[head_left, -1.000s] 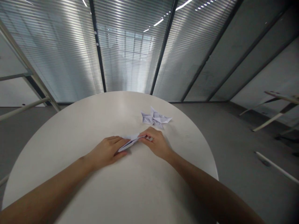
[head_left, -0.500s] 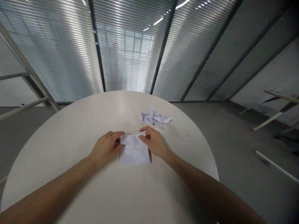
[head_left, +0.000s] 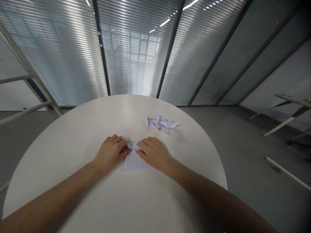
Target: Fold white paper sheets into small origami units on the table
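A creased white sheet of paper [head_left: 136,163] lies on the round white table [head_left: 116,204], its upper part folded. At its upper left, my left hand [head_left: 111,151] pinches the paper between thumb and fingers. My right hand [head_left: 155,152] is closed on the upper right, thumb and fingers on the fold, and covers the sheet's right side. Between the two thumbs a small stretch of the folded edge shows. Beyond my right hand rests a folded paper pinwheel [head_left: 161,122] with pointed arms, touched by neither hand.
Behind the table runs a glass wall with blinds [head_left: 133,61]. A pale metal frame [head_left: 29,111] stands at the left. To the right, another table's legs [head_left: 279,125] stand on the grey floor [head_left: 245,145].
My right hand has moved left and lower over the paper, its thumb now nearer the left one. The sheet's upper part looks more bent. The pinwheel has stayed put.
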`<state>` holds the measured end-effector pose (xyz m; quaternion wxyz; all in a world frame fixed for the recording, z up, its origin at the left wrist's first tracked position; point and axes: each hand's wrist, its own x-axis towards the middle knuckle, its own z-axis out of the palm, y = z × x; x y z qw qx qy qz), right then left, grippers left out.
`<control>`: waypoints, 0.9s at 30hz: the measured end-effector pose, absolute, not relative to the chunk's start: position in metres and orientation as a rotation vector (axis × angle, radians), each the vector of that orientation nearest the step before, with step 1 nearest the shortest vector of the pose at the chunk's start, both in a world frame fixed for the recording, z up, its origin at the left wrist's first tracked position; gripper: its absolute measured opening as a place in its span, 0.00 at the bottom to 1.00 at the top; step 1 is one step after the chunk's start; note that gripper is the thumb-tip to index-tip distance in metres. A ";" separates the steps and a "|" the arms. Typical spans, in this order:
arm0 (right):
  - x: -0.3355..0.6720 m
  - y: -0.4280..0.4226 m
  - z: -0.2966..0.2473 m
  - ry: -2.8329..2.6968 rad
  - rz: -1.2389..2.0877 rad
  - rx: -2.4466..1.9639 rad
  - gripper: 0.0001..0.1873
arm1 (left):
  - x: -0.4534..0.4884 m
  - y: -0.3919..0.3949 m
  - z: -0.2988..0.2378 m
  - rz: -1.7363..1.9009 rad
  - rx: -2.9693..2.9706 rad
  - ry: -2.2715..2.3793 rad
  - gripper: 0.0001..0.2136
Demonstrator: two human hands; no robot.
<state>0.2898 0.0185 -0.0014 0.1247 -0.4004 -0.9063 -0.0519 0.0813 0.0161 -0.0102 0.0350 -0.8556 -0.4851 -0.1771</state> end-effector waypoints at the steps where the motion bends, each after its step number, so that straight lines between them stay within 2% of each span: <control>1: 0.289 0.019 -0.002 -2.668 -0.187 -1.164 0.09 | 0.081 0.016 -0.010 -0.547 -2.632 -1.478 0.08; 7: 0.289 0.019 0.001 -2.708 -0.240 -1.251 0.07 | 0.081 0.015 -0.010 -0.499 -2.696 -1.410 0.09; 18: 0.289 0.020 0.001 -2.664 -0.208 -1.283 0.09 | 0.083 0.014 -0.013 -0.383 -2.705 -1.327 0.16; 25: 0.292 0.018 0.006 -2.731 -0.085 -1.123 0.13 | 0.084 0.013 -0.004 -0.497 -2.684 -1.330 0.05; 27: 0.295 0.016 0.010 -2.768 -0.048 -1.099 0.15 | 0.083 0.013 -0.004 -0.571 -2.717 -1.288 0.06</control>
